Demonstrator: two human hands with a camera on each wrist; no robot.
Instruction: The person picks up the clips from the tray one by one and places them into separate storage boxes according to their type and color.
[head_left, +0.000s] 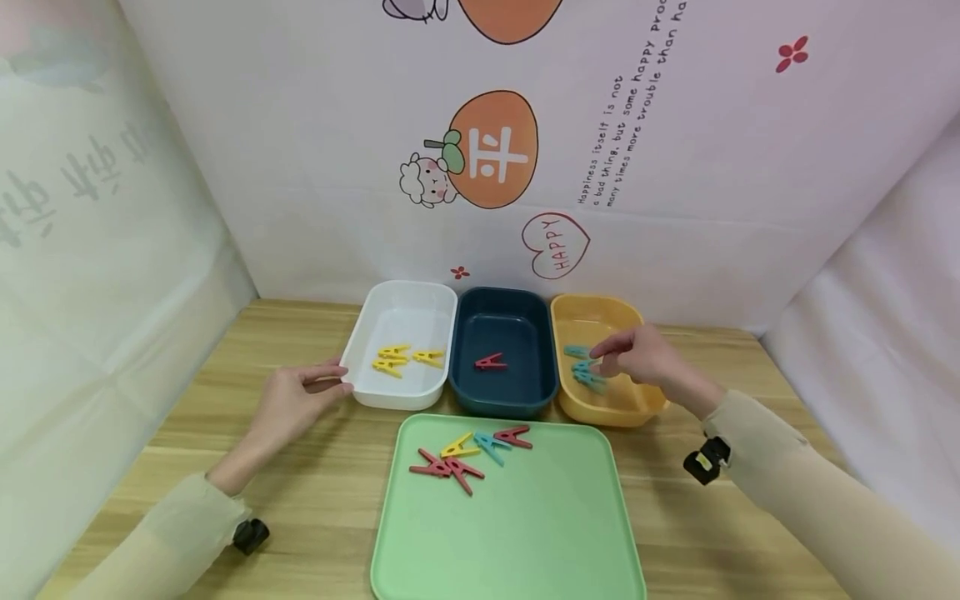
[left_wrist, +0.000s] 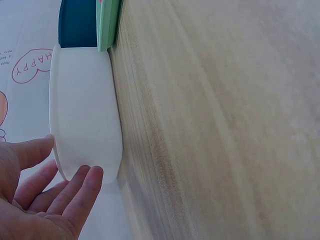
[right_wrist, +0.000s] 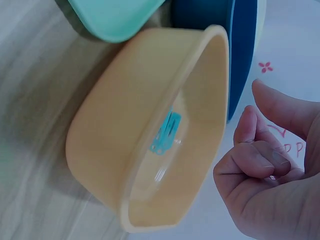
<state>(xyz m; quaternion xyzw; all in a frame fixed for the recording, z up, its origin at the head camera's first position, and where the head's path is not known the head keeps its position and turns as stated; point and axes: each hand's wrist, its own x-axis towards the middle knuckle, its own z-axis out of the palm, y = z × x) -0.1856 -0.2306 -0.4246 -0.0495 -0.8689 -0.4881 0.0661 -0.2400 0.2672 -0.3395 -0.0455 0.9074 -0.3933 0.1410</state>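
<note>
My left hand (head_left: 296,402) is at the near left corner of the white bin (left_wrist: 82,100), its thumb and fairly straight fingers right at the rim and outer wall. Over the orange bin (head_left: 607,411) hovers my right hand (head_left: 637,357); the right wrist view shows it holding nothing, thumb apart from the bent fingers. Blue clothespins (head_left: 588,379) lie below it in that bin. The white bin contains three yellow clothespins (head_left: 388,367), and a red clothespin (head_left: 491,362) lies in the dark blue bin (head_left: 504,406).
In front of the bins, a light green tray (head_left: 525,533) carries a yellow clothespin (head_left: 459,447), a blue clothespin (head_left: 492,445) and three red ones near its far edge. Behind the bins rises a printed white cloth (head_left: 337,167). All stand on a wooden table (head_left: 322,500).
</note>
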